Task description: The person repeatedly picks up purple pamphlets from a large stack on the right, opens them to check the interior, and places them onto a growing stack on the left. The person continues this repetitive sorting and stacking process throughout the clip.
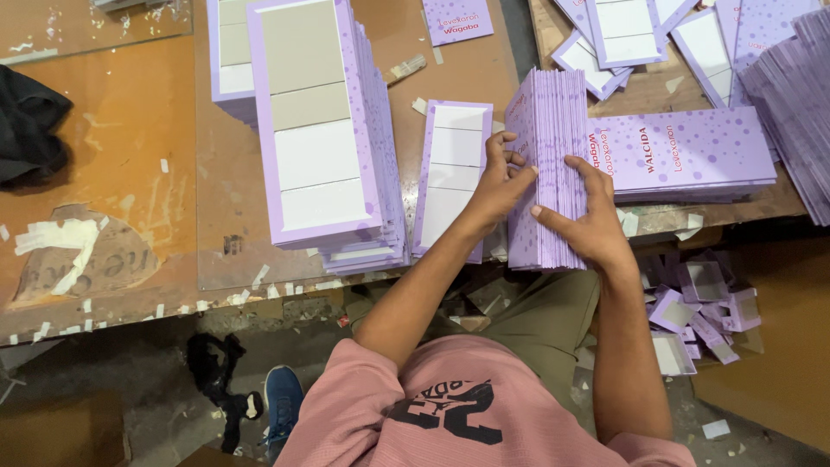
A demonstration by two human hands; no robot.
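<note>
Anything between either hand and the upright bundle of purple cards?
Nothing visible. The left hand rests on the left face of the upright bundle of purple cards, and the right hand presses its right face. Both touch it directly. The flat single card lies beside it, left, under the left hand.

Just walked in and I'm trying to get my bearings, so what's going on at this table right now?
A person in a pink shirt holds an upright bundle of lilac cards on edge at the table front. The left hand presses its left face, and the right hand spreads across its edges. A tall stack of lilac-bordered boards lies to the left, with one single board flat beside the bundle. Flat printed sheets lie to the right, and lilac offcuts sit below.
</note>
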